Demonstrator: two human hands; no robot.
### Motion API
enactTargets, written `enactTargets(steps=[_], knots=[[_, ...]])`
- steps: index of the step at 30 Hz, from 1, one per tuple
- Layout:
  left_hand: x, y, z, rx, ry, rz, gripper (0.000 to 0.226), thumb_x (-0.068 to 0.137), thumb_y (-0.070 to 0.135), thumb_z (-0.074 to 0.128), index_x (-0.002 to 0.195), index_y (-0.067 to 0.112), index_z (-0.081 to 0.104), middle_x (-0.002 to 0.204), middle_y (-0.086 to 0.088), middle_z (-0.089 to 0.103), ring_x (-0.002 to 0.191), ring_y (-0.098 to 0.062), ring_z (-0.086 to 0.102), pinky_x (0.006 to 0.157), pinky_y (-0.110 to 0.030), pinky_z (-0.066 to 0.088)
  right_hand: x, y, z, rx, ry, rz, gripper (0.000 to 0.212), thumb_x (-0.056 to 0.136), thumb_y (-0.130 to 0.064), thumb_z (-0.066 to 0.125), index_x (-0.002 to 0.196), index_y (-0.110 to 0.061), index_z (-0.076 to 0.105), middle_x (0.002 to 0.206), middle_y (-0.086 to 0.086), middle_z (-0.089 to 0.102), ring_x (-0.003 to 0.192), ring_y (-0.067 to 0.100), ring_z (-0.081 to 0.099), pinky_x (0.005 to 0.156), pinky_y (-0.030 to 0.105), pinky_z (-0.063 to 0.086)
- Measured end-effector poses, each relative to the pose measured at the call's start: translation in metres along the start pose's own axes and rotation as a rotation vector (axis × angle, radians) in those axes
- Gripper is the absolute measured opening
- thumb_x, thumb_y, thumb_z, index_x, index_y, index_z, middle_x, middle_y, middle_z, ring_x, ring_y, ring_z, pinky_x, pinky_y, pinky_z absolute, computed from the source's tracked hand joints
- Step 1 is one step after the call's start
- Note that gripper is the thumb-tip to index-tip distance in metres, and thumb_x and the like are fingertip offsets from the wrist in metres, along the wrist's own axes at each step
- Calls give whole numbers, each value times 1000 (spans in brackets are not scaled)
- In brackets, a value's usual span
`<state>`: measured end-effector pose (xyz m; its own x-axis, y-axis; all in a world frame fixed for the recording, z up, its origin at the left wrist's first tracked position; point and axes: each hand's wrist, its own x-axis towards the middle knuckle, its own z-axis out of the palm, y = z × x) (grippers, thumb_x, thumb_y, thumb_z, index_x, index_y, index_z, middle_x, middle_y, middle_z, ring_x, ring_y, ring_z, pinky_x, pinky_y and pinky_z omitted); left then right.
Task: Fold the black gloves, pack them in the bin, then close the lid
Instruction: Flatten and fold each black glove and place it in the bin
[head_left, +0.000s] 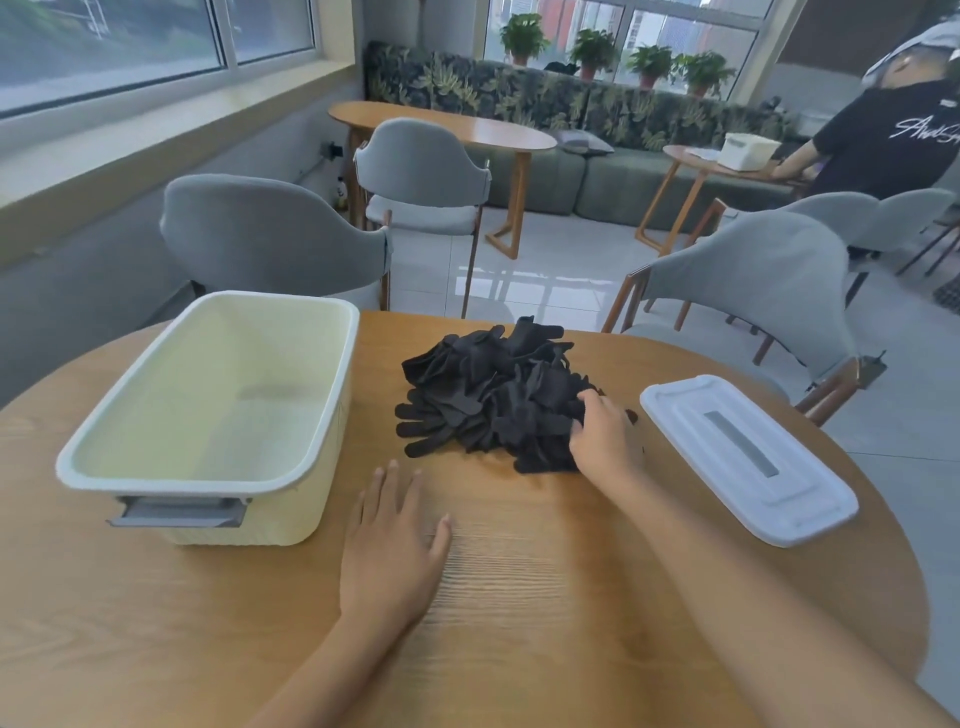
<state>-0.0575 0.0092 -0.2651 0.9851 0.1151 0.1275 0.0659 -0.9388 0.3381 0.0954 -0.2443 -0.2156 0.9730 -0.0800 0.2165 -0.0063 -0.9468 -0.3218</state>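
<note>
Head view: left hand (390, 540) flat, fingers spread on table (519, 597); right hand (605, 439) grip curled into black gloves (493, 395).

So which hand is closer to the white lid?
Right. The right hand rests on the edge of the glove pile, just beside the white lid. The left hand lies flat on the table, farther away, nearer the bin.

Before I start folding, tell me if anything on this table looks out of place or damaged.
Nothing looks damaged or spilled. The black gloves lie in a loose, unfolded heap mid-table, the bin sits empty to their left, and its lid lies off to the right, angled on the table. That fits a job not yet started.
</note>
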Motion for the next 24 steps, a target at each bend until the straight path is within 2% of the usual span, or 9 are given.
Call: enactTargets(steps=[5,7,11,15,18,20,22,24], knots=[[0,0,0,19,-7,9,70,99,62,23,159,26,22,168,-3,10,155,-19,4,125,-39,13,-1,9,-16,100,16,96,27,102,-14,47,127,-21,54,105,2,66,87,20,63,71,41,59],[0,0,-1,17,-3,9,70,99,62,24,158,25,24,168,-4,12,155,-20,6,125,-39,15,1,11,-35,162,59,138,22,104,-13,42,120,-19,55,99,2,65,82,20,60,73,41,59],[0,1,-3,23,-15,5,69,99,61,25,158,25,25,168,-4,12,155,-21,7,125,-40,15,7,8,-87,268,154,141,21,106,-19,40,119,-16,57,99,-2,58,90,20,56,79,37,55],[-2,2,-6,21,-19,10,69,100,62,23,159,25,23,168,-4,11,155,-21,6,125,-40,14,-7,-1,-129,391,184,148,21,106,-17,42,112,-14,61,100,2,60,93,21,57,83,41,54],[-2,2,-6,24,-18,12,70,100,62,24,158,24,24,167,-5,13,155,-22,8,125,-39,15,-24,-5,-153,551,124,209,22,103,-16,45,104,-7,65,98,15,68,95,33,62,82,42,53],[-3,1,-4,26,-11,13,69,100,61,24,158,24,26,167,-5,15,154,-23,10,125,-40,16,-39,-12,-165,653,66,236,22,102,-15,48,101,-6,67,97,13,70,91,27,64,87,45,55],[-3,0,-4,19,-6,16,69,100,61,25,158,24,27,167,-6,16,154,-23,11,125,-40,17,-53,-21,-174,753,-9,258,21,103,-13,49,94,-13,68,91,3,70,83,15,64,83,38,56],[-4,-1,-4,7,2,18,68,100,61,25,157,24,27,167,-5,17,154,-23,11,125,-39,16,-65,-28,-178,844,-108,264,21,103,-11,49,95,-15,69,94,4,71,86,17,66,79,37,58]])
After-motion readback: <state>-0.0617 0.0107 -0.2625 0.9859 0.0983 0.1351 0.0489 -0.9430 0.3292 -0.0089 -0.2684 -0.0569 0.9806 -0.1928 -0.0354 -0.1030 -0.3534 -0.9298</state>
